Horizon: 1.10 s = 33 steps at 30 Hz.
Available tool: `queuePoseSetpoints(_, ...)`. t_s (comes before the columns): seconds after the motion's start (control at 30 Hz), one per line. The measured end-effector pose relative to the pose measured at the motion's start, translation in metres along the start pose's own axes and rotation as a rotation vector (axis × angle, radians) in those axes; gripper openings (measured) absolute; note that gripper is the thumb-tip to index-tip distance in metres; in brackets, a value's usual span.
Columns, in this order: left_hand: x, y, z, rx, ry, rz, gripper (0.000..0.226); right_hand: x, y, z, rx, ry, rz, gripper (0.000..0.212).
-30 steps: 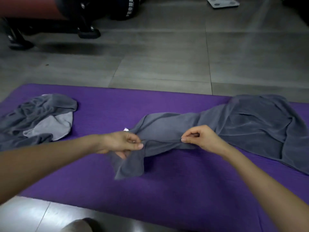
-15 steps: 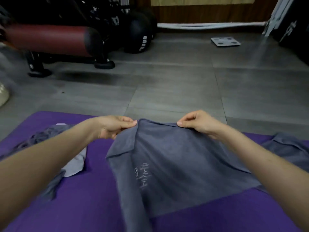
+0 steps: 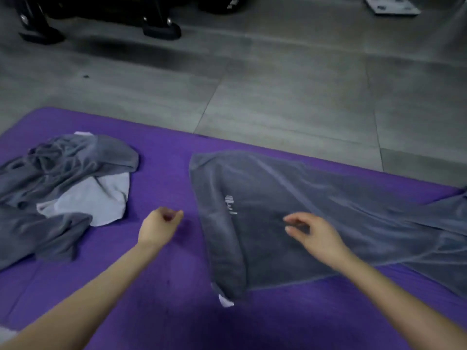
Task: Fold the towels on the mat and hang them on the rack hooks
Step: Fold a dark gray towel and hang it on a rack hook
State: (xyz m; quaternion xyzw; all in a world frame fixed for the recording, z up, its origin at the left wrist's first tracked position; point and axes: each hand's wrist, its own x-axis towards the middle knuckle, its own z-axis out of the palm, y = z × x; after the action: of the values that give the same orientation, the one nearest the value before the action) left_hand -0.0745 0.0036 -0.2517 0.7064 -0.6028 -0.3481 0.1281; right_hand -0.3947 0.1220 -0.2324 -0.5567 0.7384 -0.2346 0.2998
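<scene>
Heap of crumpled gray towels (image 3: pixel 65 173) at left end of purple mat (image 3: pixel 164 157). L hand (image 3: pixel 158 227) over bare mat mid, fingers loosely curled, nothing in it. Gray towel (image 3: pixel 278 193) lies flat from mat centre, long axis left-right, running off toward right edge, logo at left end. R hand (image 3: pixel 316 236) over it, fingers relaxed, released.

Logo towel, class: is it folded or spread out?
Spread, not yet folded: the towel lies flat on the mat, only its left edge turned over.
</scene>
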Motion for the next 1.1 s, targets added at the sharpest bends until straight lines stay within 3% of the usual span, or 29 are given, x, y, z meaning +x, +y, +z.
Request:
queuePoseSetpoints(0.07, -0.033, -0.019, 0.015, -0.06, -0.113, -0.086, 0.042, -0.038, 0.014, 0.018, -0.059, -0.041, -0.066, 0.02)
queuePoseSetpoints(0.17, -0.068, -0.017, 0.036, -0.164, -0.245, -0.19, 0.035, -0.066, 0.029, 0.038, -0.138, 0.014, -0.135, 0.037)
queuePoseSetpoints(0.33, -0.096, -0.003, 0.061, -0.364, -0.364, -0.319, 0.026, -0.072, 0.039, 0.057, -0.336, 0.052, -0.199, 0.038)
queuePoseSetpoints(0.47, -0.099, -0.003, 0.066, -0.435, -0.284, -0.329, 0.01, -0.066, 0.043, 0.059, -0.359, 0.109, -0.244, 0.025)
queuePoseSetpoints(0.63, -0.082, -0.019, 0.036, -0.6, -0.028, -0.409, 0.024, -0.069, 0.032, 0.061, -0.331, 0.15, -0.372, 0.029)
queuePoseSetpoints(0.77, -0.063, -0.046, -0.014, -0.351, 0.178, -0.309, 0.021, -0.085, 0.001, 0.068, -0.189, 0.104, -0.411, 0.026)
queuePoseSetpoints(0.87, -0.061, -0.065, -0.05, -0.056, 0.26, -0.203, 0.009, -0.099, -0.022, 0.082, -0.055, -0.047, -0.334, 0.028)
queuePoseSetpoints(1.0, -0.068, -0.082, -0.075, 0.213, 0.178, -0.209, 0.012, -0.112, -0.039, 0.099, -0.049, -0.359, -0.233, 0.022)
queuePoseSetpoints(1.1, -0.071, -0.082, -0.073, 0.399, 0.083, -0.142, 0.024, -0.112, -0.044, 0.099, -0.16, -0.414, -0.259, 0.034)
